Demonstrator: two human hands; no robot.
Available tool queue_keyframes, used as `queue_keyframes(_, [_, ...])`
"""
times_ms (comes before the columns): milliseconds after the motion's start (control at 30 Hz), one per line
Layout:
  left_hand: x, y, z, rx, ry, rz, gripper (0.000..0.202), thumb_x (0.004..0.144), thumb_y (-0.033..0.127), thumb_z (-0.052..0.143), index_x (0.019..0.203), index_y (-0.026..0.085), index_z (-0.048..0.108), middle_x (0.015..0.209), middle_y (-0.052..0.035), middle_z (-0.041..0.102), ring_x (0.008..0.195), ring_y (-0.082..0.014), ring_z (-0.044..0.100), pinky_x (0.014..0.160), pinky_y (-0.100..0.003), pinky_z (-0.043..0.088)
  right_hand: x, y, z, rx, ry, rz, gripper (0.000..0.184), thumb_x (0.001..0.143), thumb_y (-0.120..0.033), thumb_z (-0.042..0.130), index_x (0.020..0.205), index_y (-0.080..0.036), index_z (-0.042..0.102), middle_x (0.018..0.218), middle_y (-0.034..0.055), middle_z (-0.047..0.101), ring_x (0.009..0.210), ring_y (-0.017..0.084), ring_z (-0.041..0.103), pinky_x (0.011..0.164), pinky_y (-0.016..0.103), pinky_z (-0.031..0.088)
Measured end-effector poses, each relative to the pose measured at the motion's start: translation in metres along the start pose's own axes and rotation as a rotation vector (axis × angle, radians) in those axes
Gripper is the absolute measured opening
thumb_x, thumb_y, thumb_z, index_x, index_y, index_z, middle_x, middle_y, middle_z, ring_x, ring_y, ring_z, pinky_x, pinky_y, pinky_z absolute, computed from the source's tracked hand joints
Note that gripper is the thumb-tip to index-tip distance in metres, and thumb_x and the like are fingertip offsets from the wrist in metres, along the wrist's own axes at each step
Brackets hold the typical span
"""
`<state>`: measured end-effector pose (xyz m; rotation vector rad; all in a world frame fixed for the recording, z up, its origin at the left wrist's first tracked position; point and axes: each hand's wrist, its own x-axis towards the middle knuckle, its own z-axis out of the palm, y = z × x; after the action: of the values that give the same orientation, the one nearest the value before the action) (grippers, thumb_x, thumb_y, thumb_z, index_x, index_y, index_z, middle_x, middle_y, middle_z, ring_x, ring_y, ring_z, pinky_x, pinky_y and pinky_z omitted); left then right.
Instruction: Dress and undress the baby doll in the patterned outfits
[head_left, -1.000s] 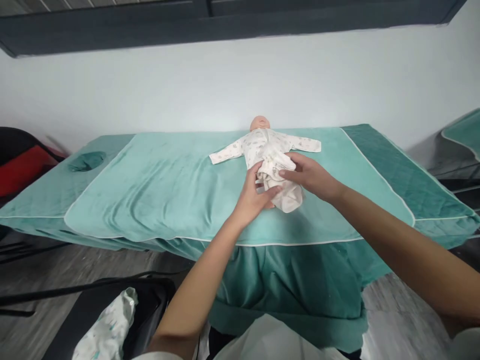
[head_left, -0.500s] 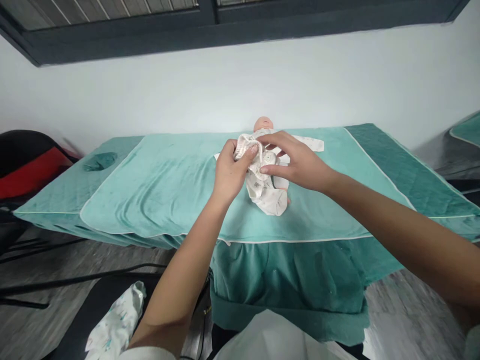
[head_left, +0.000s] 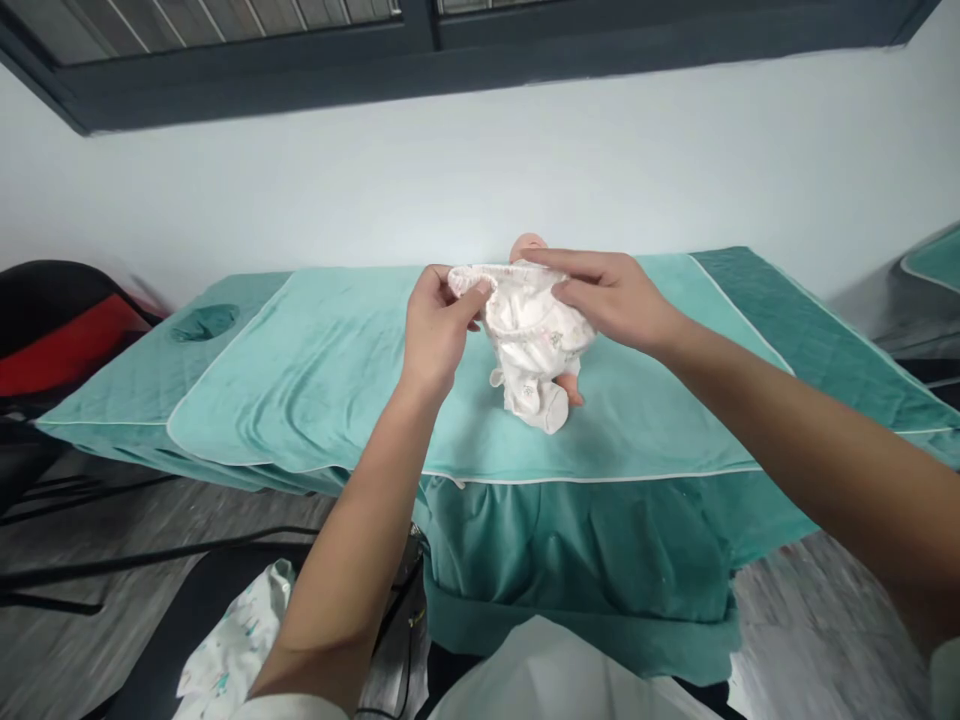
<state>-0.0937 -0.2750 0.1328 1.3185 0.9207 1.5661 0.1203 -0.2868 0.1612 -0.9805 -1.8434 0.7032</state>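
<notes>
A pair of white patterned baby pants [head_left: 536,330] is held up by the gathered waistband, stretched between my two hands. My left hand [head_left: 442,325] pinches the waistband's left end between thumb and fingers. On the other side, my right hand [head_left: 611,295] has thumb and fingers closed on the right part of the waistband. Behind the pants a baby doll [head_left: 528,242] lies on its back; the top of its head shows beyond the cloth, and a bit of its leg [head_left: 571,388] shows below. The pants and my hands hide most of its body.
The doll lies on a massage bed with a teal cover [head_left: 330,340], which has a face hole [head_left: 205,322] at its left end. A printed cloth [head_left: 240,630] rests on a black seat at lower left. A red-and-black chair [head_left: 67,340] stands at left; a white wall is behind.
The pants were bunched up between my hands and are now spread wide at the waistband. My left hand moved left, and my right hand moved right and closed on the waistband.
</notes>
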Motion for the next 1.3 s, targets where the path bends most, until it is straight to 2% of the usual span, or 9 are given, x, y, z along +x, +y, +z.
queue_keyframes(233, [-0.002,-0.005,0.003,0.074,0.111,0.198,0.026,0.085,0.033,0.078,0.088,0.018,0.056,0.089,0.0001,0.056,0.093,-0.0141,0.059,0.087,-0.025,0.049,0.0,-0.007,-0.005,-0.163,-0.131,-0.026,0.025,0.092,-0.032,0.055,0.091,-0.022,0.078,0.092,0.002,0.071,0.092,0.021,0.063,0.086,0.036,0.047])
queue_keyframes(433, [0.005,-0.019,-0.002,0.193,0.111,0.308,0.033,0.091,0.049,0.068,0.095,0.021,0.051,0.09,0.0003,0.053,0.09,-0.0143,0.058,0.085,-0.027,0.049,-0.002,0.017,-0.011,-0.571,-0.309,-0.143,0.035,0.082,-0.056,0.075,0.087,-0.022,0.074,0.12,0.0075,0.062,0.11,0.029,0.057,0.085,0.038,0.046])
queue_keyframes(567, [0.007,-0.016,-0.002,0.333,0.121,0.415,0.039,0.091,0.054,0.066,0.111,0.024,0.052,0.112,-0.0039,0.06,0.109,-0.0188,0.059,0.096,-0.032,0.049,-0.002,0.022,-0.009,-0.458,-0.269,-0.22,0.028,0.092,-0.046,0.064,0.083,-0.02,0.072,0.127,0.0095,0.057,0.12,0.029,0.053,0.095,0.043,0.046])
queue_keyframes(633, [0.003,-0.01,0.001,0.398,-0.015,0.435,0.045,0.088,0.054,0.07,0.118,0.025,0.055,0.123,-0.0055,0.061,0.118,-0.0213,0.058,0.101,-0.034,0.048,0.001,0.02,-0.006,-0.334,-0.18,-0.237,0.025,0.093,-0.041,0.062,0.085,-0.02,0.072,0.123,0.0089,0.058,0.119,0.027,0.053,0.098,0.043,0.045])
queue_keyframes(800, [-0.014,-0.004,0.016,0.452,-0.506,0.149,0.042,0.083,0.054,0.074,0.108,0.021,0.066,0.103,-0.0052,0.07,0.098,-0.0235,0.066,0.087,-0.035,0.053,0.006,0.013,0.005,-0.066,0.005,-0.043,0.02,0.089,-0.035,0.065,0.078,-0.019,0.067,0.095,0.0031,0.062,0.096,0.02,0.059,0.086,0.034,0.049])
queue_keyframes(967, [-0.016,-0.017,0.02,0.289,-0.439,-0.032,0.032,0.083,0.047,0.074,0.098,0.019,0.069,0.091,-0.0039,0.072,0.085,-0.022,0.068,0.076,-0.031,0.053,-0.002,0.019,0.006,0.315,0.054,0.232,0.029,0.086,-0.042,0.07,0.073,-0.018,0.061,0.069,-0.0014,0.06,0.065,0.013,0.06,0.059,0.024,0.046])
queue_keyframes(1167, [-0.003,-0.031,0.016,-0.011,-0.273,-0.094,0.023,0.08,0.037,0.075,0.088,0.018,0.066,0.083,0.0009,0.067,0.077,-0.0138,0.063,0.073,-0.024,0.05,-0.011,0.021,0.006,0.35,-0.478,0.422,0.039,0.073,-0.05,0.085,0.092,-0.019,0.072,0.065,0.0002,0.068,0.056,0.016,0.063,0.05,0.024,0.047])
queue_keyframes(1233, [-0.004,-0.032,0.016,-0.031,-0.28,-0.11,0.024,0.08,0.038,0.076,0.088,0.018,0.066,0.082,0.0008,0.066,0.076,-0.0136,0.063,0.074,-0.024,0.05,-0.011,0.019,0.01,0.279,-0.464,0.44,0.034,0.075,-0.048,0.084,0.088,-0.018,0.073,0.063,0.0006,0.067,0.055,0.016,0.062,0.05,0.024,0.046])
queue_keyframes(1300, [-0.009,-0.029,0.017,0.001,-0.341,-0.17,0.031,0.079,0.043,0.078,0.092,0.018,0.065,0.077,0.0012,0.063,0.068,-0.0128,0.061,0.069,-0.025,0.049,-0.008,0.018,0.014,0.26,-0.292,0.4,0.028,0.08,-0.045,0.078,0.082,-0.017,0.071,0.064,0.0009,0.066,0.058,0.015,0.06,0.051,0.024,0.045])
